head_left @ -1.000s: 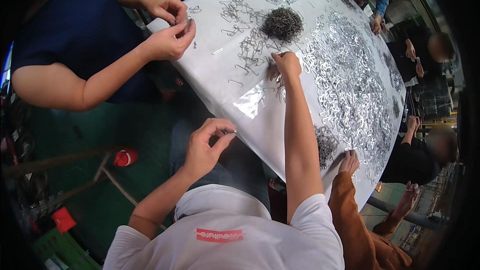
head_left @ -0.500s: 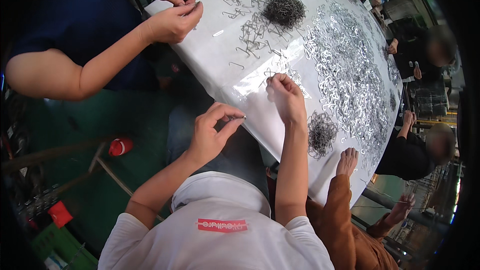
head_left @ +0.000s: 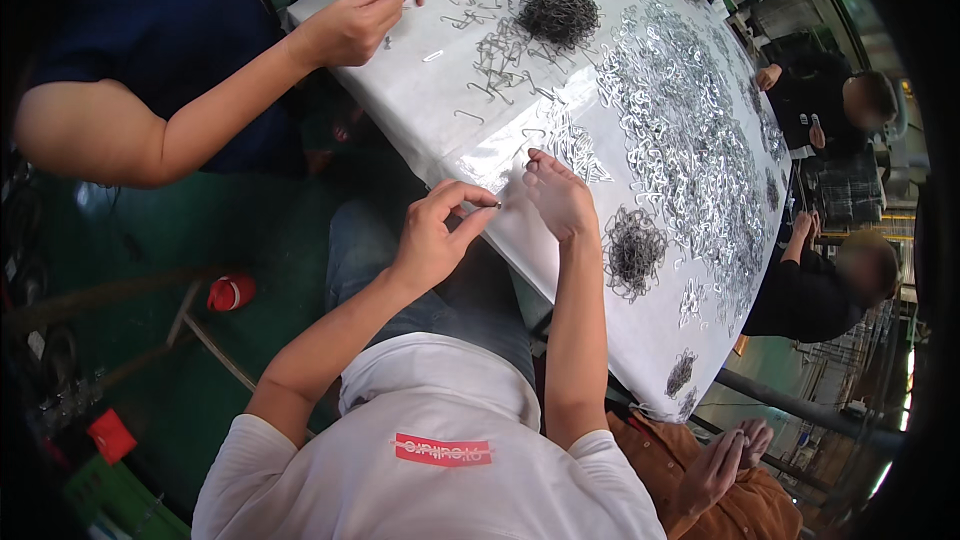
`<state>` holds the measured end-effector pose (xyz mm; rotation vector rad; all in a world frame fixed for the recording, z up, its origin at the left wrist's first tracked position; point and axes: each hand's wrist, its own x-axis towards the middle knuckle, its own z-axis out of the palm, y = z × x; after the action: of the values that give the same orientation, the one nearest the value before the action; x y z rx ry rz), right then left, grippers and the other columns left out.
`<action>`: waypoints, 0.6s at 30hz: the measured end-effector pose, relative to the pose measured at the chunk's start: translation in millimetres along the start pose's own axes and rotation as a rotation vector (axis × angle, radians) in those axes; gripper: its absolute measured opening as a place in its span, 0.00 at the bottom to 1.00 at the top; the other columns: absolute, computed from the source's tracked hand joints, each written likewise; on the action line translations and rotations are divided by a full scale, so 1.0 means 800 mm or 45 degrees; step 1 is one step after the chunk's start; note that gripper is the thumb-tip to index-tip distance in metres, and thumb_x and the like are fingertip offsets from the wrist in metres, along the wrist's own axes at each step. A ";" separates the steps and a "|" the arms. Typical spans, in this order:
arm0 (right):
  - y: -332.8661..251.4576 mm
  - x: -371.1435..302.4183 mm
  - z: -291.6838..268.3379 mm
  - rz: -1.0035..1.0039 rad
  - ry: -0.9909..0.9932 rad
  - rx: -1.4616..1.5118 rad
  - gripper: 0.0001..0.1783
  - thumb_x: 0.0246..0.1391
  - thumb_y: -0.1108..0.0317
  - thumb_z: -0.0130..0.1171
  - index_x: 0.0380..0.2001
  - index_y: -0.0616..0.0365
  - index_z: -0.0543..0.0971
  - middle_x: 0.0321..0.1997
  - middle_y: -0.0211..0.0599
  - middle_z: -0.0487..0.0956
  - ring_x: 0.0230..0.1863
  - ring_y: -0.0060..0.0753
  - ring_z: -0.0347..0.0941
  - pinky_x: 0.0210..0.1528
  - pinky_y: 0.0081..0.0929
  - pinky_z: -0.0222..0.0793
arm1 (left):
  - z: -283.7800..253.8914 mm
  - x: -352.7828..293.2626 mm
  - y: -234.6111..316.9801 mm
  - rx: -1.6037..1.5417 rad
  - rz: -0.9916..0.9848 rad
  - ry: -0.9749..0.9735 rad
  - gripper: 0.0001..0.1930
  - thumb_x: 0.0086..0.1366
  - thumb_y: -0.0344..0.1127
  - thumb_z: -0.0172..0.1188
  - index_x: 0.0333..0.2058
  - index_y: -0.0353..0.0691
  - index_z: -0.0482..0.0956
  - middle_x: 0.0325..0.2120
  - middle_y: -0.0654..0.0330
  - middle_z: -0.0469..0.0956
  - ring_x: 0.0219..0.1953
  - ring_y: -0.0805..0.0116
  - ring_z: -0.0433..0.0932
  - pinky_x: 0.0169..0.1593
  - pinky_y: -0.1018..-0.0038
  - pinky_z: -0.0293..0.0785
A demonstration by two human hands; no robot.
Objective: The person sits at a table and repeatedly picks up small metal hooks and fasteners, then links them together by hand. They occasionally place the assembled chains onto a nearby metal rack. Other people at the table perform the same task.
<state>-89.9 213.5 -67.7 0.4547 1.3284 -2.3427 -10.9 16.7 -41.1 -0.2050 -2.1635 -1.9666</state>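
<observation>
My left hand [head_left: 435, 240] is at the table's near-left edge, thumb and forefinger pinched on a small metal piece [head_left: 497, 205] whose shape I cannot make out. To its right, my right hand [head_left: 562, 198] is over the white-covered table [head_left: 520, 250], fingers loosely apart and slightly blurred, with nothing visible in them. Just beyond its fingertips is a loose group of shiny bent metal pieces [head_left: 575, 148]. A single wire hook [head_left: 535, 132] lies at that group's left side. Right of my right hand sits a round heap of dark wire hooks [head_left: 635, 252].
A wide spread of shiny metal pieces [head_left: 690, 130] covers the table's right half. Farther back stands a dark heap of hooks [head_left: 558, 15]. A co-worker's hands [head_left: 385, 5] work at the left, another's hands [head_left: 725, 460] at the lower right. A red object [head_left: 231, 292] is at the lower left.
My right hand's fingers have opened from a pinch, and a hook now lies beyond them. My left hand has risen slightly toward it. The lower-right co-worker's hand has left the table.
</observation>
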 end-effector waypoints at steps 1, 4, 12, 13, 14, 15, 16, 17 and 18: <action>-0.004 0.005 -0.006 0.017 0.033 -0.022 0.16 0.61 0.72 0.51 0.50 0.69 0.71 0.36 0.33 0.73 0.35 0.24 0.70 0.34 0.16 0.66 | -0.001 -0.001 -0.001 0.005 -0.008 -0.006 0.08 0.55 0.24 0.64 0.35 0.38 0.81 0.29 0.64 0.79 0.27 0.76 0.70 0.35 0.79 0.69; -0.009 0.016 -0.016 0.051 0.093 -0.053 0.14 0.61 0.73 0.52 0.47 0.69 0.72 0.35 0.33 0.74 0.33 0.24 0.70 0.32 0.16 0.66 | -0.004 -0.004 -0.002 0.015 -0.042 -0.016 0.07 0.56 0.25 0.64 0.35 0.39 0.80 0.30 0.63 0.81 0.29 0.72 0.74 0.35 0.77 0.70; 0.003 0.024 -0.014 -0.160 0.196 -0.524 0.10 0.56 0.70 0.60 0.39 0.66 0.77 0.29 0.31 0.78 0.27 0.22 0.72 0.30 0.18 0.68 | -0.009 -0.007 0.000 0.024 -0.067 -0.018 0.07 0.56 0.25 0.64 0.35 0.40 0.80 0.31 0.62 0.81 0.29 0.70 0.75 0.34 0.77 0.71; 0.002 0.023 -0.015 -0.213 0.208 -0.752 0.10 0.55 0.70 0.60 0.38 0.65 0.78 0.29 0.32 0.79 0.27 0.23 0.73 0.30 0.18 0.68 | -0.009 -0.008 -0.001 0.021 -0.063 -0.015 0.07 0.56 0.25 0.64 0.35 0.40 0.80 0.31 0.62 0.81 0.28 0.70 0.75 0.34 0.77 0.71; 0.000 0.022 -0.017 -0.271 0.211 -0.978 0.10 0.54 0.71 0.61 0.37 0.65 0.78 0.28 0.33 0.79 0.28 0.23 0.73 0.31 0.19 0.69 | -0.009 -0.008 -0.001 0.016 -0.060 -0.011 0.07 0.56 0.25 0.64 0.35 0.40 0.80 0.30 0.62 0.81 0.28 0.70 0.75 0.34 0.77 0.71; -0.004 0.021 -0.020 -0.329 0.212 -1.205 0.09 0.53 0.71 0.61 0.36 0.64 0.79 0.28 0.34 0.80 0.28 0.23 0.74 0.32 0.20 0.69 | -0.010 -0.009 -0.001 0.015 -0.060 -0.014 0.07 0.56 0.24 0.64 0.35 0.40 0.80 0.30 0.62 0.81 0.28 0.70 0.75 0.34 0.77 0.71; -0.008 0.020 -0.023 -0.321 0.260 -1.250 0.09 0.52 0.71 0.61 0.36 0.65 0.79 0.28 0.35 0.80 0.28 0.23 0.74 0.32 0.20 0.70 | -0.010 -0.009 -0.002 0.013 -0.062 -0.015 0.07 0.56 0.24 0.64 0.35 0.40 0.80 0.30 0.62 0.81 0.28 0.70 0.75 0.34 0.77 0.71; -0.014 0.019 -0.026 -0.313 0.307 -1.296 0.09 0.51 0.71 0.61 0.35 0.65 0.80 0.28 0.36 0.80 0.28 0.23 0.74 0.32 0.21 0.70 | -0.011 -0.009 -0.002 0.011 -0.065 -0.016 0.07 0.56 0.24 0.64 0.35 0.39 0.80 0.30 0.62 0.81 0.28 0.70 0.75 0.34 0.77 0.71; -0.020 0.019 -0.029 -0.309 0.351 -1.333 0.09 0.50 0.71 0.61 0.35 0.65 0.80 0.28 0.37 0.81 0.28 0.23 0.74 0.32 0.21 0.70 | -0.011 -0.010 -0.003 0.014 -0.065 -0.014 0.08 0.56 0.24 0.64 0.35 0.39 0.80 0.30 0.62 0.81 0.28 0.70 0.74 0.34 0.77 0.71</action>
<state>-109.2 238.4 -74.9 0.2732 2.5719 -1.4210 -3.1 7.8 -44.3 -0.1604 -2.2075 -1.9844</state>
